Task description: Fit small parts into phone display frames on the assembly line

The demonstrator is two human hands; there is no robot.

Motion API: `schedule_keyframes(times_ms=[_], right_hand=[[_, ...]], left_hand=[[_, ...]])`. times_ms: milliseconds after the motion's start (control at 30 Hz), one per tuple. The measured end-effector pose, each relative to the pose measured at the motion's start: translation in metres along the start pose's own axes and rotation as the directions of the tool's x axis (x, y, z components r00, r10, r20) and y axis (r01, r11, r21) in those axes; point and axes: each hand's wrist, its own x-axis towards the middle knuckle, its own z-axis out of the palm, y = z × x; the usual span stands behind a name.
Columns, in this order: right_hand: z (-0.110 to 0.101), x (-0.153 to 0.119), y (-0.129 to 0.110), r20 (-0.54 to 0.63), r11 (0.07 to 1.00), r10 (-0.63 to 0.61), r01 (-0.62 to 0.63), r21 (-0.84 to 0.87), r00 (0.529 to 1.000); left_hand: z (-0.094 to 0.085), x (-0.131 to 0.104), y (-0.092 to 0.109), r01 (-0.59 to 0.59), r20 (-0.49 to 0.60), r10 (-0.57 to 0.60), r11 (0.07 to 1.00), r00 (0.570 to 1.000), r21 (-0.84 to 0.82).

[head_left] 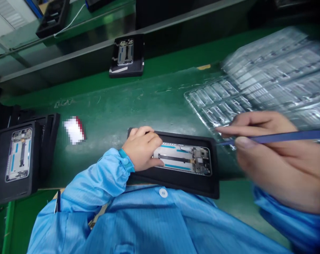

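A phone frame [176, 157] with blue strips, a dark flex cable and circuit parts at its right end lies in a black foam tray [191, 183] close to my body. My left hand [144, 148] rests over the left end of the frame and tray, fingers bent and wrapped onto it. To the right, my right hand [276, 151] is raised near the clear plastic trays, blurred by motion, pinching a pair of blue tweezers [289, 137]. The tweezers' tips point left, near the foam tray's right edge.
Clear plastic trays [218, 102] with compartments lie at the right. Another phone frame [126, 52] sits in a black tray at the back. Stacked black trays with a phone frame [19, 155] stand at the left, beside a pixelated white and red item [74, 130]. A shelf edge runs behind.
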Motion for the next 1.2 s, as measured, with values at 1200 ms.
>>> schedule_keyframes(times_ms=[1200], right_hand=[[0.048,-0.020,0.012,0.048,0.995,-0.098,0.098,-0.015,0.994]], left_hand=[[0.002,-0.001,0.001,0.003,0.012,-0.003,1.000,1.000,0.008]])
